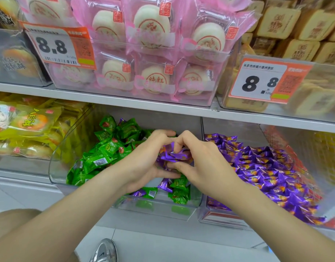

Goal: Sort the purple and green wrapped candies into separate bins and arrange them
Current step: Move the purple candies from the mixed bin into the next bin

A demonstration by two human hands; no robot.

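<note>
While the left hand (147,156) and the right hand (200,157) meet over the right-hand part of the left bin (55,167), they hold a bunch of purple candies (175,155) between them. The left hand's fingers curl round the bunch from the left and from beneath. The right hand's fingers curl over its top with the thumb pressed in from below, so both hands grip it (neither lies flat or spread).

The left bin is clear plastic and holds a heap of green candies (106,148), piled mostly toward its left and back. A few stray purple candies (163,185) lie mixed with green ones at its front, just under the hands. Just beside it on the right stands the right bin (219,218), also clear, filled with a purple heap (266,167) that slopes up toward the back.

Both bins sit beneath a white shelf (125,103). On that shelf a clear tub holds pink-wrapped pastries (149,25), round and white with red stamps, and bears a price tag (55,46) reading 8.8. A second tag (261,82) with the same figure fronts the tan square cakes (295,21) to the right. Yellow-wrapped pastries (30,121) fill the bin at far left, level with the candies.
</note>
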